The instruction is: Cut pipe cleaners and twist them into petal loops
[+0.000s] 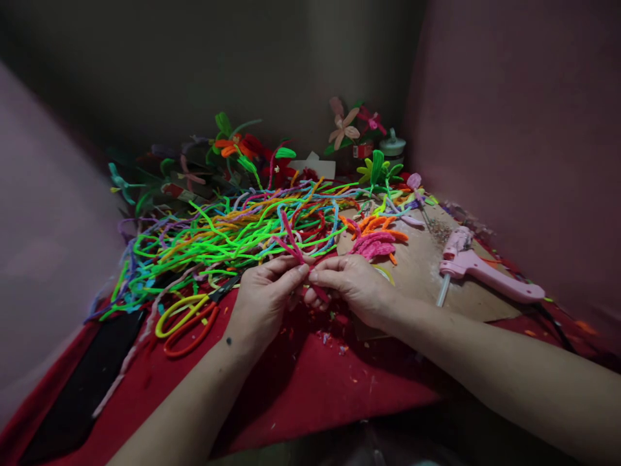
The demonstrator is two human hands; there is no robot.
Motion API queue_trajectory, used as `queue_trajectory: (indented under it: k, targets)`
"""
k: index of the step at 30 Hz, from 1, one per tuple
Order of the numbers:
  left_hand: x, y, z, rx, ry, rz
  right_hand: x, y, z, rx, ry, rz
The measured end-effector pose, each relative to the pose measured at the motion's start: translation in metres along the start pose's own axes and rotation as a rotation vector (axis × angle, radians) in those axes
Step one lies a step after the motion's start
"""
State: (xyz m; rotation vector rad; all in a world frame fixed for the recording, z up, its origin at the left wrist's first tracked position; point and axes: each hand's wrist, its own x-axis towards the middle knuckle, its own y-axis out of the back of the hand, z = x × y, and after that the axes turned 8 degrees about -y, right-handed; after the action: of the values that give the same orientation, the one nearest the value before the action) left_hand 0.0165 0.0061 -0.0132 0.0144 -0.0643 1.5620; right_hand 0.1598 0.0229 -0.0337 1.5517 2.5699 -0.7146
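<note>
My left hand [266, 294] and my right hand [350, 285] meet over the red cloth [310, 382], both pinched on a dark pink pipe cleaner [292, 241] whose ends stick up and away from the fingertips. Right behind the hands lies a big tangle of coloured pipe cleaners [218, 239], mostly neon green. Folded pink pieces [373, 246] and orange pieces [381, 224] lie just beyond my right hand.
Scissors with yellow and orange handles [189, 317] lie left of my left hand. A pink glue gun [480, 268] rests on a brown board [427, 272] at the right. Finished pipe-cleaner flowers [237, 145] stand along the back wall, and a black strip [87, 382] lies at the left.
</note>
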Motion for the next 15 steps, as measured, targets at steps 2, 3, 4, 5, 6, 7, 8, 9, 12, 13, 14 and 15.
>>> queue_trajectory:
  k: [2, 3, 4, 5, 6, 7, 8, 9, 12, 13, 14, 15]
  targets:
    - [0.0, -0.001, 0.0, -0.009, -0.008, 0.002, 0.001, 0.0, 0.001, 0.0, 0.002, -0.009]
    - [0.001, -0.002, 0.0, -0.032, -0.008, 0.008, 0.001, 0.0, 0.001, 0.009, -0.006, -0.016]
    - [0.001, -0.003, 0.0, -0.064, -0.009, 0.022, 0.001, 0.0, 0.002, 0.025, -0.015, -0.019]
    - [0.001, -0.005, 0.0, -0.101, -0.014, 0.047, 0.002, 0.0, 0.002, 0.043, -0.021, -0.018]
    - [0.001, -0.007, 0.001, -0.134, -0.021, 0.076, 0.002, 0.0, 0.003, 0.064, -0.024, -0.018]
    - [0.0, -0.009, 0.001, -0.157, -0.031, 0.109, 0.002, 0.0, 0.003, 0.086, -0.024, -0.017]
    - [-0.001, -0.01, 0.001, -0.172, -0.043, 0.141, 0.003, 0.0, 0.003, 0.107, -0.024, -0.019]
    - [-0.002, -0.012, 0.0, -0.182, -0.055, 0.167, 0.003, -0.001, 0.003, 0.126, -0.025, -0.023]
    - [-0.005, -0.012, -0.003, -0.132, -0.128, 0.205, 0.002, -0.001, 0.002, 0.153, -0.03, -0.037]
    - [-0.006, -0.011, -0.004, -0.069, -0.174, 0.198, 0.002, -0.001, 0.002, 0.148, -0.032, -0.036]
    - [-0.007, -0.009, -0.005, 0.021, -0.226, 0.17, 0.002, 0.0, 0.001, 0.138, -0.035, -0.036]
    - [-0.007, -0.007, -0.006, 0.137, -0.289, 0.126, 0.002, 0.0, 0.0, 0.123, -0.04, -0.038]
